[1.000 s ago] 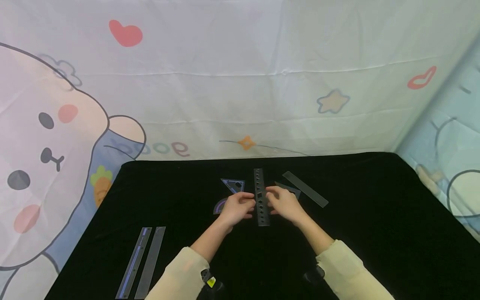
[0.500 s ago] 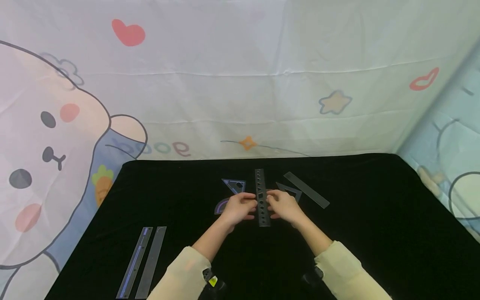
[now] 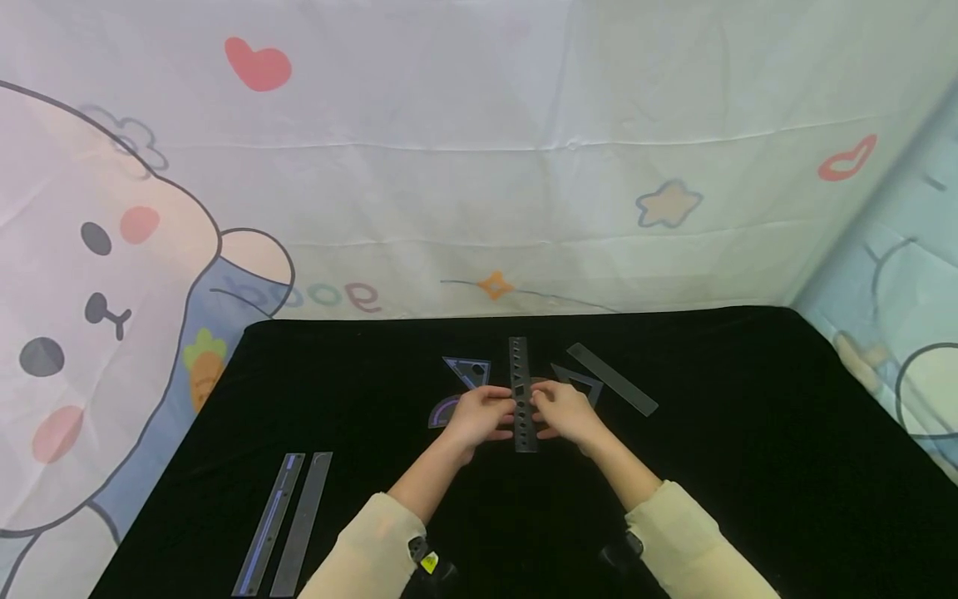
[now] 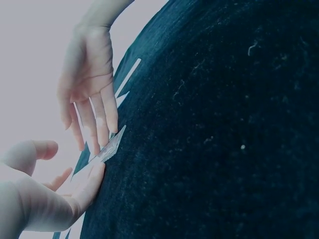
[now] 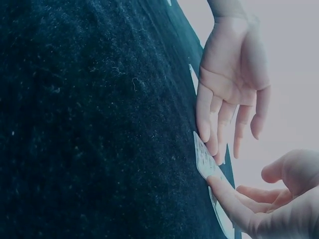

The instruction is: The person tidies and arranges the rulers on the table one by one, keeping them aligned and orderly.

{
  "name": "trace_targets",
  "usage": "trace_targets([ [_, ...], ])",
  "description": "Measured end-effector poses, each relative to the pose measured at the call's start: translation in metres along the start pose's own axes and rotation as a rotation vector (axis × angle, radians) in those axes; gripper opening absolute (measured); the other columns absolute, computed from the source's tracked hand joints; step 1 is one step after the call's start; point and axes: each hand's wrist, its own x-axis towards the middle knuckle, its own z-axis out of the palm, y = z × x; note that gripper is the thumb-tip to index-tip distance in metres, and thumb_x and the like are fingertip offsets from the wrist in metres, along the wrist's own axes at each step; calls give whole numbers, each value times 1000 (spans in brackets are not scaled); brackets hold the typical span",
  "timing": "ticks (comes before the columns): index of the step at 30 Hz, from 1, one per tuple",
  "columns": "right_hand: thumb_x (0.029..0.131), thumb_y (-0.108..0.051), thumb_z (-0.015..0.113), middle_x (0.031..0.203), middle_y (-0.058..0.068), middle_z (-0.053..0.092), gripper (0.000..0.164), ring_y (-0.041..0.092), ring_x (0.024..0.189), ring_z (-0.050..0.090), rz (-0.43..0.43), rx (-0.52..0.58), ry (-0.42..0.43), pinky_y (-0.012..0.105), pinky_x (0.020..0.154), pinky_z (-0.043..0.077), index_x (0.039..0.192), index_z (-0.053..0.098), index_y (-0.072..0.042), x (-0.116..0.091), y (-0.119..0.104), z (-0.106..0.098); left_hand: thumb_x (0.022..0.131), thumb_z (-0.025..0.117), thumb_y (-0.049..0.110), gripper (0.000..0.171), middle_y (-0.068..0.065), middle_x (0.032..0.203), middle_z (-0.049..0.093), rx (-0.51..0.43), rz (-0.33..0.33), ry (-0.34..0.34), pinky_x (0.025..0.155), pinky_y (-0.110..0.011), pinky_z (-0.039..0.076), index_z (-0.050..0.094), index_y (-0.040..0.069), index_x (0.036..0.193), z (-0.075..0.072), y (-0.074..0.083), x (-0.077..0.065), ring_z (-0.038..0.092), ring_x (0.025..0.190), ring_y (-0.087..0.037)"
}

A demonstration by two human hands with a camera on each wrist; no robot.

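Note:
A clear stencil ruler (image 3: 522,366) with a row of cut-out shapes lies lengthwise at the middle of the black cloth. My left hand (image 3: 477,414) is at its left long edge and my right hand (image 3: 570,413) at its right. The wrist views show the fingers of both hands extended, fingertips right at the ruler's edges. In the left wrist view the left thumb (image 4: 46,149) stands away from the ruler; the right thumb (image 5: 273,172) does likewise in the right wrist view. Left of the hands lie a set square (image 3: 468,369) and a purple-marked protractor (image 3: 441,411), partly hidden.
Right of the hands lie another set square (image 3: 591,386), partly covered, and a slanted clear ruler (image 3: 612,379). Two long rulers, one blue-striped (image 3: 269,522) and one plain (image 3: 303,522), lie side by side at the front left. A printed curtain (image 3: 464,191) hangs behind the table.
Both hands have drawn slightly closer to the stencil ruler. Its near end has shifted a little left over the last half second. The other drawing tools keep their places.

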Motion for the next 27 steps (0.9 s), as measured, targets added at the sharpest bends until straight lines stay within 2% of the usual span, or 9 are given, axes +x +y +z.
trace_targets([
  [6, 96, -15, 42, 117, 22, 58, 37, 33, 98, 62, -1, 17, -17, 34, 66, 57, 127, 47, 5, 0, 1, 1, 90, 54, 20, 40, -16, 114, 58, 3, -8, 9, 77, -35, 56, 49, 2, 126, -2, -3, -1, 62, 98, -25],
  [16, 97, -17, 42, 118, 22, 56, 38, 29, 95, 63, 39, 80, -40, 34, 66, 57, 128, 45, 5, 1, -2, 3, 90, 54, 19, 40, -18, 115, 58, 12, -16, 10, 79, -37, 55, 48, 1, 126, -7, -2, -6, 61, 99, -28],
  [27, 98, -19, 39, 122, 25, 53, 40, 37, 104, 59, 24, 36, -40, 37, 69, 57, 128, 46, 7, 1, -4, 1, 91, 53, 18, 42, -18, 117, 56, 32, -37, -5, 77, -37, 56, 46, 1, 129, -6, 2, -3, 61, 99, -28],
])
